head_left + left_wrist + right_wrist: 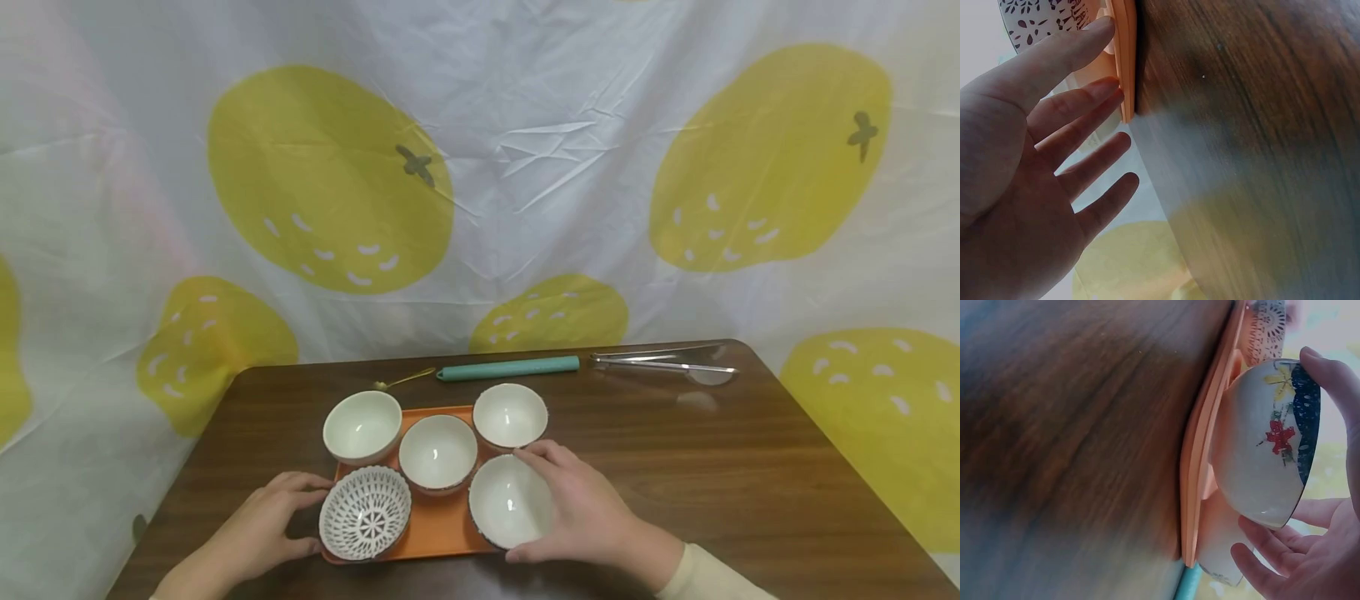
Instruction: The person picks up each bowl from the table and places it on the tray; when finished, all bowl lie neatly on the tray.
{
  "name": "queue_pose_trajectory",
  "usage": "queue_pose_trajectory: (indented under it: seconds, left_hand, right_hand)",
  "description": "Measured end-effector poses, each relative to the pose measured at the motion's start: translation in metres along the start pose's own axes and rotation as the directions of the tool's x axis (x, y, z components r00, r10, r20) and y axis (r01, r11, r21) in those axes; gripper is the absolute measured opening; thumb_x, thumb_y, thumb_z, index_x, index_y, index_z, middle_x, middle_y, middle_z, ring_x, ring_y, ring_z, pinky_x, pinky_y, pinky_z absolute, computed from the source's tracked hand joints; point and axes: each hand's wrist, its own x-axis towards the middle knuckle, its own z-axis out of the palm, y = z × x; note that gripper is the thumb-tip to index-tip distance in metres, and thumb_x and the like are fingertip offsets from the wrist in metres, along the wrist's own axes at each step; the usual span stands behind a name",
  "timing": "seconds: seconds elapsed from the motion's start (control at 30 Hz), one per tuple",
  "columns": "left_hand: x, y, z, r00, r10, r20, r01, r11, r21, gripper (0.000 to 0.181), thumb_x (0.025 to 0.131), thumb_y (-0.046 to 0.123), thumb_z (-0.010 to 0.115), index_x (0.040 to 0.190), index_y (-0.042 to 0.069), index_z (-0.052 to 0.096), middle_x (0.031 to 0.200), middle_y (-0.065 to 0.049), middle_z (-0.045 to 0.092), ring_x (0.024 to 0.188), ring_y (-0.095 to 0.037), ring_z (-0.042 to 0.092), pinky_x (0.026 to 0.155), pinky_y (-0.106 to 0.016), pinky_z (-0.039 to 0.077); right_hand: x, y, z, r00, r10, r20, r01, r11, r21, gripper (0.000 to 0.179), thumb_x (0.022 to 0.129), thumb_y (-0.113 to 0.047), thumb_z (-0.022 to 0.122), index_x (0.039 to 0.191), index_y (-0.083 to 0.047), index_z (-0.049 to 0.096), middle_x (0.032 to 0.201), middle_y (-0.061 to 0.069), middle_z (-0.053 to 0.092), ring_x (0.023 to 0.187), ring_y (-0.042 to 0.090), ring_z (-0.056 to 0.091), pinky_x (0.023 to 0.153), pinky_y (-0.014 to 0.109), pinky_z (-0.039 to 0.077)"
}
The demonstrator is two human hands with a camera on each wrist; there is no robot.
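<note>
An orange tray (pixel 442 533) carries several bowls. My right hand (pixel 585 512) holds the front-right white bowl (pixel 508 502) by its rim, thumb at the near side and fingers at the far side. In the right wrist view that bowl (pixel 1260 437) shows painted flowers and a dark blue band outside. At the tray's left end, my left hand (pixel 262 521) is spread beside a black-and-white patterned bowl (pixel 365 512). Its fairly straight fingers reach the tray's edge (pixel 1125 62) in the left wrist view. A white bowl (pixel 438 452) sits mid-tray.
Two more white bowls stand behind, one back left (pixel 362 427) and one back right (pixel 511 415). Along the table's (pixel 697 475) far edge lie a small gold spoon (pixel 405 379), a teal stick-like item (pixel 510 367) and metal tongs (pixel 663 364). A lemon-print curtain (pixel 510 208) hangs behind.
</note>
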Motion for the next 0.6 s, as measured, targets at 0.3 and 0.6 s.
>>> queue_pose_trajectory:
  seconds: [0.3, 0.6]
  left_hand:
    - [0.0, 0.001, -0.001, 1.0, 0.009, 0.006, -0.009, 1.0, 0.002, 0.061, 0.068, 0.028, 0.095, 0.122, 0.007, 0.076, 0.13, 0.0, 0.067, 0.126, -0.034, 0.058, 0.093, -0.065, 0.051]
    - [-0.001, 0.001, -0.004, 1.0, 0.006, -0.008, -0.006, 1.0, 0.018, 0.06, 0.068, 0.026, 0.095, 0.121, 0.006, 0.076, 0.13, -0.002, 0.067, 0.126, -0.034, 0.058, 0.093, -0.065, 0.051]
  right_hand:
    - [-0.001, -0.001, 0.003, 1.0, -0.018, 0.019, 0.018, 0.999, -0.031, 0.115, 0.053, -0.073, 0.09, 0.144, -0.009, 0.059, 0.134, -0.005, 0.058, 0.117, 0.015, 0.061, 0.09, 0.039, 0.058]
    - [-0.013, 0.007, 0.0, 1.0, -0.022, 0.003, 0.022, 1.0, -0.015, 0.109, 0.063, -0.079, 0.082, 0.148, -0.016, 0.055, 0.143, -0.005, 0.055, 0.128, 0.017, 0.057, 0.092, 0.046, 0.058]
